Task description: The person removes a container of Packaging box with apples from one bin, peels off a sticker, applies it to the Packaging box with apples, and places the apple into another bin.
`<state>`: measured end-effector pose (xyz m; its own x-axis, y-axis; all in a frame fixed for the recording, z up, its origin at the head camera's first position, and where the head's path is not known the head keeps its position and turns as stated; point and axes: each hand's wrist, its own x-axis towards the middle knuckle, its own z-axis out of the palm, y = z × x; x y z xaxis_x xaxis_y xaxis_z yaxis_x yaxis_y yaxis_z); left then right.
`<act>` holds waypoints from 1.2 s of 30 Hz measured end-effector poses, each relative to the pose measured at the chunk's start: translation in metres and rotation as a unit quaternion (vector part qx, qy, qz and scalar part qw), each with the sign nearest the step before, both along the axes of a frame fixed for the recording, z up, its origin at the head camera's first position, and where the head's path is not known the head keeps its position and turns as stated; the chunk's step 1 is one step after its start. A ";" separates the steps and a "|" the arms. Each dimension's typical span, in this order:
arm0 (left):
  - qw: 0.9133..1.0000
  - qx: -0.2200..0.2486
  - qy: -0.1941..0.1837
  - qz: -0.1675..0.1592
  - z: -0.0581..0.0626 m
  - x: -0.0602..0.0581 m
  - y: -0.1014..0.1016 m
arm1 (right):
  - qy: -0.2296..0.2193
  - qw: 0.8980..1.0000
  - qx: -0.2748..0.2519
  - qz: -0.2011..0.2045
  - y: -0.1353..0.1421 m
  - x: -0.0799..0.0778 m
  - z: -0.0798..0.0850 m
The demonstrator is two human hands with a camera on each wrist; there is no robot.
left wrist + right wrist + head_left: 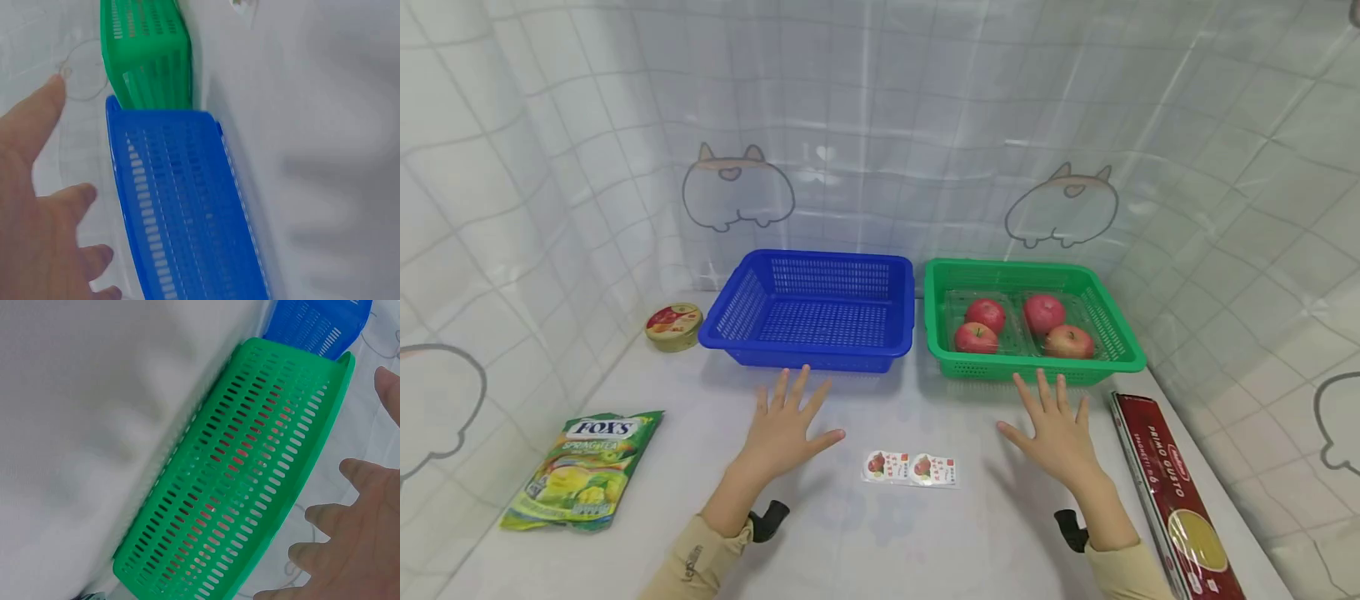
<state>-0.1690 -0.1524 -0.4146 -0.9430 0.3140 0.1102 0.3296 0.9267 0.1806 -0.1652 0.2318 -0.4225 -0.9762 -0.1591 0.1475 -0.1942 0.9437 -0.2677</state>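
Observation:
My left hand (780, 437) hovers with fingers spread in front of the blue basket (820, 354), holding nothing. The basket has slotted sides and nothing inside it. On the other side, my right hand (1057, 437) has its fingers spread before the green basket (1022, 367), also holding nothing. Two clear plastic boxes in the green basket hold red apples (985, 314). Between the hands, a strip of two apple-printed stickers (910, 469) lies flat on the white table. In the wrist views, the spread left fingers (78, 200) and right fingers (328, 519) stand apart from the baskets.
A round gold tin (673, 327) stands left of the blue basket. Nearer on the left lies a green Fox's candy bag (583, 471). A long red spaghetti box (1176, 500) lies along the right edge. A checked curtain (880, 125) surrounds the table (865, 558).

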 end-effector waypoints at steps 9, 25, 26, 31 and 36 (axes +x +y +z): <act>0.984 0.165 -0.056 -0.042 0.005 -0.011 0.051 | -0.006 0.999 -0.034 -0.001 0.004 -0.001 -0.001; 0.868 0.454 -0.197 -0.051 -0.014 -0.065 0.132 | 0.000 0.979 -0.203 -0.022 0.008 0.000 -0.005; 0.863 0.462 -0.198 -0.047 -0.015 -0.069 0.136 | 0.000 0.978 -0.206 -0.024 0.007 0.000 -0.005; 0.849 0.491 -0.195 -0.032 -0.015 -0.081 0.150 | -0.005 0.976 -0.215 -0.034 0.007 0.002 -0.009; 0.841 0.506 -0.189 -0.027 -0.020 -0.091 0.161 | -0.003 0.975 -0.220 -0.044 0.008 0.003 -0.012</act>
<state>-0.2605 0.0083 -0.4348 -0.9581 0.2833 0.0420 0.1076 0.2203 0.9695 -0.1619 0.2397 -0.4348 -0.9843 0.0018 0.1767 -0.1155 0.7503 -0.6510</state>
